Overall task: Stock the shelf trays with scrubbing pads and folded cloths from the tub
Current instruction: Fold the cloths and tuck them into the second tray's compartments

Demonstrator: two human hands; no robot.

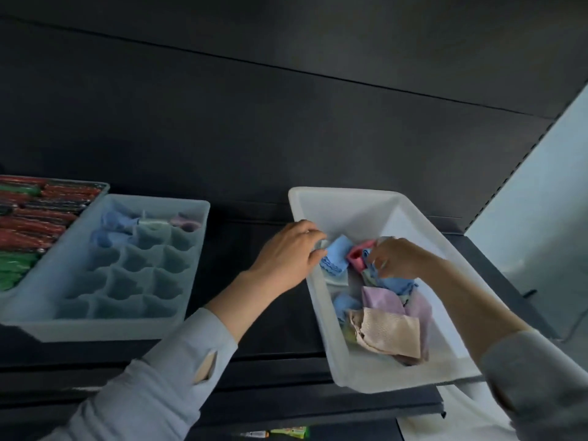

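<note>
The tub point(321, 300), a white plastic one, sits on the dark shelf point(273, 370) at the right, tilted a little in the view, with a loose heap of folded cloths in its near half. The left hand point(286, 254) reaches over the tub's left wall, and its fingers are closed on a blue cloth point(335, 257) with a scalloped edge, just inside that wall. The right hand point(397, 257) is inside the tub, its fingers pinched together among a pink cloth point(356, 256) and other blue cloths; which piece it has hold of cannot be told. Nearer the camera lie a lilac cloth point(380, 297) and a beige cloth point(388, 332), the beige one on top of the heap.

To the left on the same shelf, apart from the tub, stands a pale blue tray point(105, 329) divided into many small cells. A few cells at its far end hold blue and lilac cloths; the rest look bare. Behind and left of it, touching its corner, is a dark tray point(95, 187) packed with red and green items too blurred to name.
</note>
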